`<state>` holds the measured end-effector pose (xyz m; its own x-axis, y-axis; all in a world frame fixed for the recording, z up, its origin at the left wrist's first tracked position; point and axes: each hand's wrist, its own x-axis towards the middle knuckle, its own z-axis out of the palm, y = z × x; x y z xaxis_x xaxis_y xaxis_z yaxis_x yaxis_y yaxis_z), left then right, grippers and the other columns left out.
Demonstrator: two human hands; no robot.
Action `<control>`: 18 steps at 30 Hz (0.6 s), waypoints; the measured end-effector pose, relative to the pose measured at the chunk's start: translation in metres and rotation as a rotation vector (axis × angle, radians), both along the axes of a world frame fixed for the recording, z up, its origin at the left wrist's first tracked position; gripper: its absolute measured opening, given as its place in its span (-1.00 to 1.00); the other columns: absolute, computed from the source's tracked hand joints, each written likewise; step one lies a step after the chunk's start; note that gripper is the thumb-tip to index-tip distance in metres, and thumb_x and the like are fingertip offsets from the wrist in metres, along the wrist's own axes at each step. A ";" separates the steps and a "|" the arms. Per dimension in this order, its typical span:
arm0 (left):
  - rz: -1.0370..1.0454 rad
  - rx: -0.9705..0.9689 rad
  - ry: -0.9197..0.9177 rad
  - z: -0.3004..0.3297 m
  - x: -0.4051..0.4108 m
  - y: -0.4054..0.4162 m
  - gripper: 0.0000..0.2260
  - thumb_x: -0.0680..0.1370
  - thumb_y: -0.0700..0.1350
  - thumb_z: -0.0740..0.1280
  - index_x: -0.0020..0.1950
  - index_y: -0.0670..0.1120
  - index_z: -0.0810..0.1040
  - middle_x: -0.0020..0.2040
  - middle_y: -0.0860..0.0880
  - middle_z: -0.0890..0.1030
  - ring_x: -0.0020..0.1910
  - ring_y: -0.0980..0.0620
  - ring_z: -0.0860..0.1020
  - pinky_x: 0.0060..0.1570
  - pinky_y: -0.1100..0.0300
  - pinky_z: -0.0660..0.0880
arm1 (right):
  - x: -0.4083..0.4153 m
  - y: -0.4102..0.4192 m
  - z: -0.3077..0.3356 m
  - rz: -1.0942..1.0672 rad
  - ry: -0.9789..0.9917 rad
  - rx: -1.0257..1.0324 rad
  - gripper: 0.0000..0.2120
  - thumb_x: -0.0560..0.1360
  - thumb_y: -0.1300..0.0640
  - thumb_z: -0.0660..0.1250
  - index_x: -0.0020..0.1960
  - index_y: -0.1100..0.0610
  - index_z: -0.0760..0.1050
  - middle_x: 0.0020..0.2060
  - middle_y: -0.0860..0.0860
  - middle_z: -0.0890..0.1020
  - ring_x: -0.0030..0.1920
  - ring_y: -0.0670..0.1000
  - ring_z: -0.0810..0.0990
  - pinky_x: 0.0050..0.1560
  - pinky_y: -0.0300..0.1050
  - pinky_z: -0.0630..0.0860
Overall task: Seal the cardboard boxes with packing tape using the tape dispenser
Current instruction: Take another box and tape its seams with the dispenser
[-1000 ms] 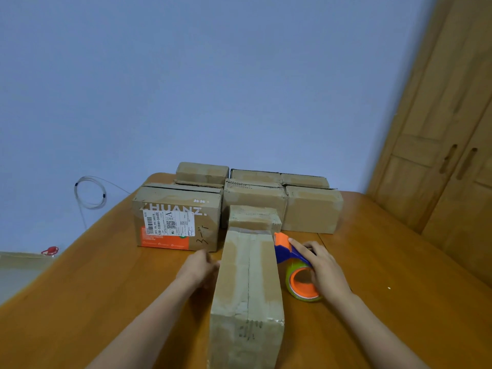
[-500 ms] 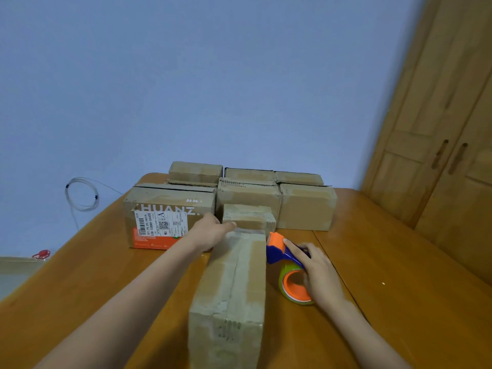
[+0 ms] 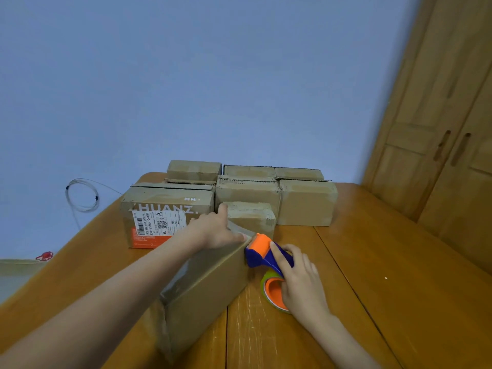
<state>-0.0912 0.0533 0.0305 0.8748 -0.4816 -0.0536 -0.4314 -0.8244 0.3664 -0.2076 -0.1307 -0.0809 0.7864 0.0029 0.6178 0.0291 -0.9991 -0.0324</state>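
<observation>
A long cardboard box [image 3: 210, 286] lies on the wooden table [image 3: 372, 262] in front of me, tipped toward the left so its plain side faces me. My left hand [image 3: 217, 229] grips the box's far top end, thumb up. The blue and orange tape dispenser [image 3: 266, 255], with its orange-cored tape roll [image 3: 274, 291], sits just right of the box's far corner. My right hand [image 3: 298, 278] holds the dispenser from the right, index finger stretched along its top.
Several sealed cardboard boxes stand at the table's far end; the largest, printed box [image 3: 165, 214] is at the left, a small box [image 3: 253, 215] is right behind the long one. A wooden wardrobe [image 3: 447, 145] stands on the right. A coiled cable [image 3: 81, 194] hangs on the wall.
My left hand moved from the box's left side up onto its far end. The box has rolled leftward, its taped top now turned away. The dispenser stayed beside it under my right hand.
</observation>
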 end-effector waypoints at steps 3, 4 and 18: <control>0.049 0.043 -0.068 0.000 -0.016 -0.015 -0.11 0.45 0.35 0.27 0.55 -0.09 -0.05 0.43 -0.19 0.35 0.41 -0.22 0.30 0.36 -0.15 0.29 | -0.002 0.000 0.000 0.005 -0.009 -0.001 -0.07 0.09 0.19 0.64 0.39 0.08 0.33 0.16 0.05 0.47 0.01 0.06 0.58 -0.19 -0.14 0.58; 0.074 0.050 -0.063 -0.001 -0.019 -0.020 -0.12 0.44 0.35 0.28 0.54 -0.09 -0.02 0.43 -0.19 0.34 0.42 -0.22 0.27 0.35 -0.16 0.29 | -0.003 0.000 0.000 0.005 -0.009 0.011 -0.09 0.11 0.19 0.62 0.39 0.09 0.32 0.17 0.05 0.49 0.02 0.05 0.58 -0.17 -0.14 0.59; 0.211 -0.037 -0.242 -0.022 -0.027 -0.019 -0.18 0.43 0.35 0.28 0.50 -0.09 0.10 0.44 -0.13 0.33 0.43 -0.16 0.26 0.37 -0.12 0.23 | -0.012 -0.011 -0.001 0.068 0.157 -0.011 0.10 0.04 0.19 0.68 0.47 0.02 0.22 0.29 0.04 0.32 0.12 0.12 0.56 -0.17 -0.19 0.60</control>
